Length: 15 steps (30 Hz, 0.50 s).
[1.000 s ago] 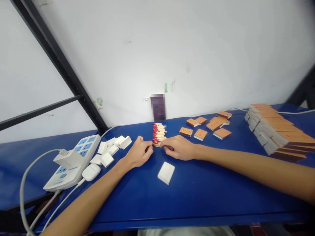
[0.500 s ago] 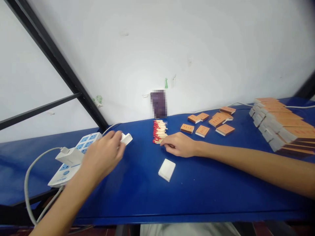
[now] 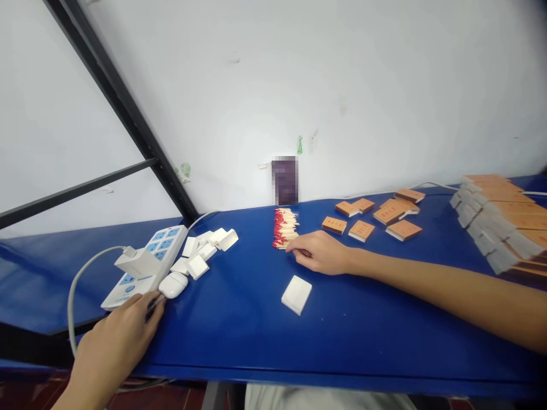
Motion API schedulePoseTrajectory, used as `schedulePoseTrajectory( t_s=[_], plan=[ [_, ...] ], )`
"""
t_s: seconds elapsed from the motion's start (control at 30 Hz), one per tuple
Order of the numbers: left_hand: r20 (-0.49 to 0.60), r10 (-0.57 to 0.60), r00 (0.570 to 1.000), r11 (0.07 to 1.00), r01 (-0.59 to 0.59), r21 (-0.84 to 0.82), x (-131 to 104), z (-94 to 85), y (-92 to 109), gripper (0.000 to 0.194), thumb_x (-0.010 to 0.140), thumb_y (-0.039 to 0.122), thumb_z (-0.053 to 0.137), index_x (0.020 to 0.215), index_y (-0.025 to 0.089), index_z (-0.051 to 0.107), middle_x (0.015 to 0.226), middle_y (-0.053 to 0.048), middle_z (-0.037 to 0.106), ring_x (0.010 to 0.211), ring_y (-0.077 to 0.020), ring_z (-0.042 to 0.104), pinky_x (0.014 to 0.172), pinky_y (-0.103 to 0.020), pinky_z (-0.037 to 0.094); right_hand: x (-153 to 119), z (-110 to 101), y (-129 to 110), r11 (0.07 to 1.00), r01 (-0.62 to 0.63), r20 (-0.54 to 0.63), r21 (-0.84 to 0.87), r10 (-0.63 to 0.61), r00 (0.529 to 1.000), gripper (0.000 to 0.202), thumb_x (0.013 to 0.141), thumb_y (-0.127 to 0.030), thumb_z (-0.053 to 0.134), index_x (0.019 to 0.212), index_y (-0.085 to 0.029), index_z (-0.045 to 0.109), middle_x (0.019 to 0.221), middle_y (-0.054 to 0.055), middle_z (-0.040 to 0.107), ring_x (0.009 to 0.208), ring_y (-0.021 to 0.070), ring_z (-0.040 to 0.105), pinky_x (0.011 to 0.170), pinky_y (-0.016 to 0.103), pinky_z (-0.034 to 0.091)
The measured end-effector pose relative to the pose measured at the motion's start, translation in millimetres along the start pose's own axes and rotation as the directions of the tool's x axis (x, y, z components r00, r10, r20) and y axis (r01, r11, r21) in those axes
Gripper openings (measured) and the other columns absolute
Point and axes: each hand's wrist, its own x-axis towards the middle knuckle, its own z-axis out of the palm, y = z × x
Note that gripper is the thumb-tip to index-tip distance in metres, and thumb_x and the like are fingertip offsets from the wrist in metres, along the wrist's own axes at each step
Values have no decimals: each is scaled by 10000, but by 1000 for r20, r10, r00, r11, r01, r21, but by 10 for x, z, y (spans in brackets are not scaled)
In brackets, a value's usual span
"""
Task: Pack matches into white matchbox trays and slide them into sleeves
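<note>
1. Far left, the white power strip (image 3: 149, 282) has a chunky white adapter (image 3: 139, 262) plugged in.
2. My left hand (image 3: 159, 297) is right up at the white rounded case (image 3: 173, 285), fingers curled with the thumb close; can't tell if they're actually gripping anything.
3. Just beyond the case there's a messy bunch of little white trays (image 3: 207, 249).
4. The matches (image 3: 285, 229) lie in a neat stack mid-table, red heads left, with a pixelated dark thing (image 3: 285, 181) behind.
5. Nearer me, one white tray (image 3: 296, 294) sits alone.
6. Right hand (image 3: 290, 254): fingers bent, small thumb gap, at the matches' near end, nothing visibly held.
7. Loose orange matchboxes (image 3: 390, 213), then a big matchbox pile (image 3: 504, 213).
</note>
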Motion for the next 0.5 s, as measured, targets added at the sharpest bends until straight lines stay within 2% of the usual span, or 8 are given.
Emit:
schedulePoseTrajectory(
  t_s=[0.07, 0.13, 0.3, 0.4, 0.5],
  plan=[
    [-33, 37, 999, 998, -39, -45, 25, 55, -32, 383, 950, 469, 291, 1065, 240, 575, 1095, -102, 682, 998, -337, 653, 736, -406, 485, 0, -6, 5, 1000, 0, 4, 0, 0, 1000, 258, 853, -150, 491, 1002, -176, 700, 904, 45, 731, 708, 149, 634, 686, 256, 447],
    [-55, 40, 998, 993, -46, -110, 22, 82, -67, 348, 951, 463, 276, 1011, 258, 552, 1053, -59, 700, 991, -301, 656, 778, -385, 482, 0, -9, 10, 1000, -1, 12, -3, 1, 1000, 252, 848, -145, 493, 989, -177, 700, 875, 40, 725, 688, 145, 619, 676, 253, 441],
    [-33, -71, 997, 978, 63, -196, -55, 44, -88, 333, 931, 489, 248, 943, 289, 514, 883, 1, 713, 879, -282, 682, 735, -358, 474, 0, 0, 25, 1000, 0, 11, 2, 0, 1000, 265, 842, -135, 487, 995, -175, 700, 812, 29, 707, 656, 137, 595, 674, 247, 432],
    [-34, -55, 998, 964, 44, -261, -87, 89, -117, 308, 929, 502, 260, 978, 303, 490, 976, 2, 713, 968, -283, 669, 789, -364, 476, 1, 4, 30, 1000, 0, 0, 5, 0, 1000, 267, 843, -140, 489, 1006, -169, 699, 782, 23, 700, 631, 133, 584, 661, 246, 428],
    [-27, -55, 998, 949, 44, -311, -93, 211, -170, 334, 939, 513, 256, 1076, 299, 472, 1119, -35, 690, 1098, -300, 626, 873, -386, 466, 4, -6, 21, 1000, -7, 8, 6, 7, 1000, 255, 854, -153, 487, 991, -166, 702, 775, 23, 699, 632, 133, 585, 661, 247, 429]
  ],
)
